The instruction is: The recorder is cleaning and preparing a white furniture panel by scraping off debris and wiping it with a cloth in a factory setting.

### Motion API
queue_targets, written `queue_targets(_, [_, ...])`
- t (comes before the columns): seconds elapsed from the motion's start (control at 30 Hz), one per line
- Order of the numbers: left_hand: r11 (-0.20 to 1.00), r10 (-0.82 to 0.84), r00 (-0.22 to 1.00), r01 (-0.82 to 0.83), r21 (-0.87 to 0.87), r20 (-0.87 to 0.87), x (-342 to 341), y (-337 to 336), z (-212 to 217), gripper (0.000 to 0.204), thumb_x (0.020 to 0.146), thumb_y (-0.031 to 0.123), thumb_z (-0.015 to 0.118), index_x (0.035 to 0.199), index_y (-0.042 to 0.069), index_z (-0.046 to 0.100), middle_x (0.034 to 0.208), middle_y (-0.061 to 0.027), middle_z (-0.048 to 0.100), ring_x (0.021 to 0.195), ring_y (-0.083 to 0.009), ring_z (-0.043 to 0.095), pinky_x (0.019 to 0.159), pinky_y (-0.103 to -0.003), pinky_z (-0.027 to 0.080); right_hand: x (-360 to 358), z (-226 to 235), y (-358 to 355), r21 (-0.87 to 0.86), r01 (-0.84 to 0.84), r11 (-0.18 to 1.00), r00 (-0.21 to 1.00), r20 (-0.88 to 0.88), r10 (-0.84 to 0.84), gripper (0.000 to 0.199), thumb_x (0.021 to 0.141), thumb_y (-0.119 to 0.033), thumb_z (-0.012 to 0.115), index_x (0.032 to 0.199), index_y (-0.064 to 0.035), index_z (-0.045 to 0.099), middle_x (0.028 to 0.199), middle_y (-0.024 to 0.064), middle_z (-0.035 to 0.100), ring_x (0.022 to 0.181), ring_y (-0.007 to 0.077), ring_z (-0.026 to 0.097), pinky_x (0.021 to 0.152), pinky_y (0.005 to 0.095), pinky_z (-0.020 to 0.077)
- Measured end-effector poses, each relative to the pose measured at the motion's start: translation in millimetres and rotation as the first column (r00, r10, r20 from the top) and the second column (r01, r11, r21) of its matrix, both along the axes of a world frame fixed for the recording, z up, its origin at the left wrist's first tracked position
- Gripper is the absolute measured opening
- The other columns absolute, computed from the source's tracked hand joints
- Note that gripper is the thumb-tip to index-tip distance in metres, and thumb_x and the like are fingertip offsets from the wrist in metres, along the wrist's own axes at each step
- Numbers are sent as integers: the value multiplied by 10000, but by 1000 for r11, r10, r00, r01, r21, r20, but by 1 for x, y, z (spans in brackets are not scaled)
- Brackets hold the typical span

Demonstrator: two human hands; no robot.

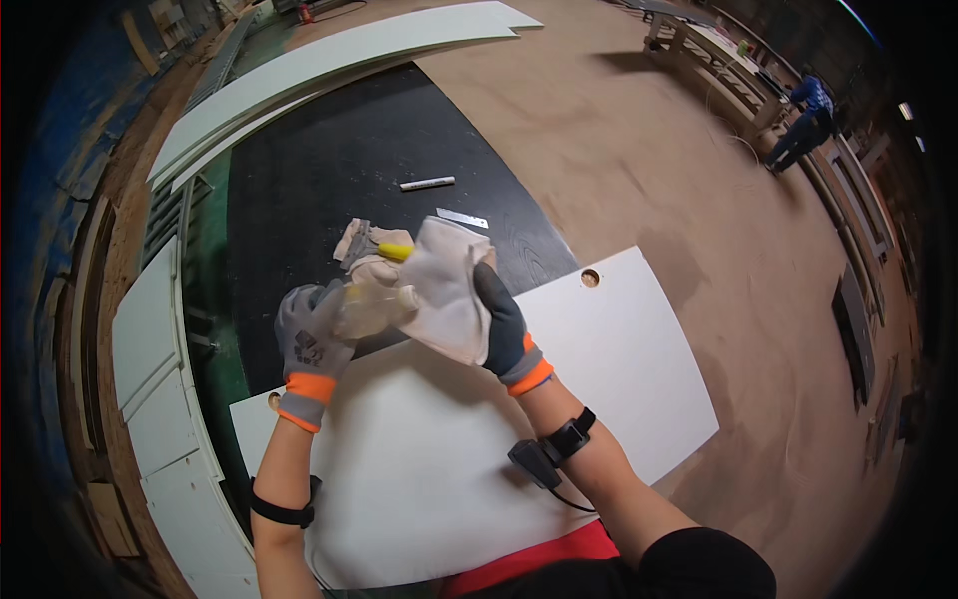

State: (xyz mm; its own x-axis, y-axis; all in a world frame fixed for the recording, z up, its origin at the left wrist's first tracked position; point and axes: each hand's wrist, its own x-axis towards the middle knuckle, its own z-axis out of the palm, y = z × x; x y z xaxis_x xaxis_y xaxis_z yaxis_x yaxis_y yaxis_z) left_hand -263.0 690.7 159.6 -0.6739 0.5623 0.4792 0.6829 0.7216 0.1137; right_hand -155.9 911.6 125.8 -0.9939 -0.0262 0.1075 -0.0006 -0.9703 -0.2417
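Observation:
My left hand (311, 329), in a grey glove with an orange cuff, grips a translucent plastic bottle (365, 311). The bottle lies tilted on its side, its neck pointing right against a whitish cloth (441, 295). That cloth hangs from my right hand (504, 324), whose dark-palmed glove closes on its right edge. Both hands are above a white panel (429, 479) with round holes near its far corners. Just beyond them, a yellow object (394, 252) rests on a crumpled bundle of cloth or gloves (371, 268), partly covered by the cloth and bottle.
A black board (299, 180) lies beyond the white panel, bearing a white marker-like stick (427, 183) and a short metal ruler (462, 218). Long white panels (329, 60) lie at the far left. Another person (810, 115) stands by a workbench (718, 55) at the far right.

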Motion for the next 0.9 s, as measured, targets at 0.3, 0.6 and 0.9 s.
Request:
queue_targets(0.3, [911,-50,919,-119,395,391,-14,-35,-69,777,582,186,902,1277,105,564,1222,-91,613,1134,-257,583,983,-387,468,22,-13,25,4,131,991,991,28,-131,522,1012,-382,466,1381,-13,434,1316,121,553,1186,218,558,1037,363,447])
queue_targets(0.6, [570,-221,744,-425,703,630,-56,-62,-95,769,692,109,862,1356,59,477,1268,-52,580,1160,-177,558,1031,-315,432,58,-38,-4,755,108,-647,924,-316,-214,659,848,-438,604,1372,-63,465,1383,244,463,1311,409,407,1153,565,144])
queue_targets(0.9, [641,-140,810,-365,675,570,-44,-90,-106,733,814,115,768,1430,32,380,1380,-103,487,1267,-203,471,1086,-330,354,42,-39,107,473,-437,-765,864,-15,-503,702,923,-485,469,1436,-14,380,1522,200,324,1464,308,189,1194,440,107])
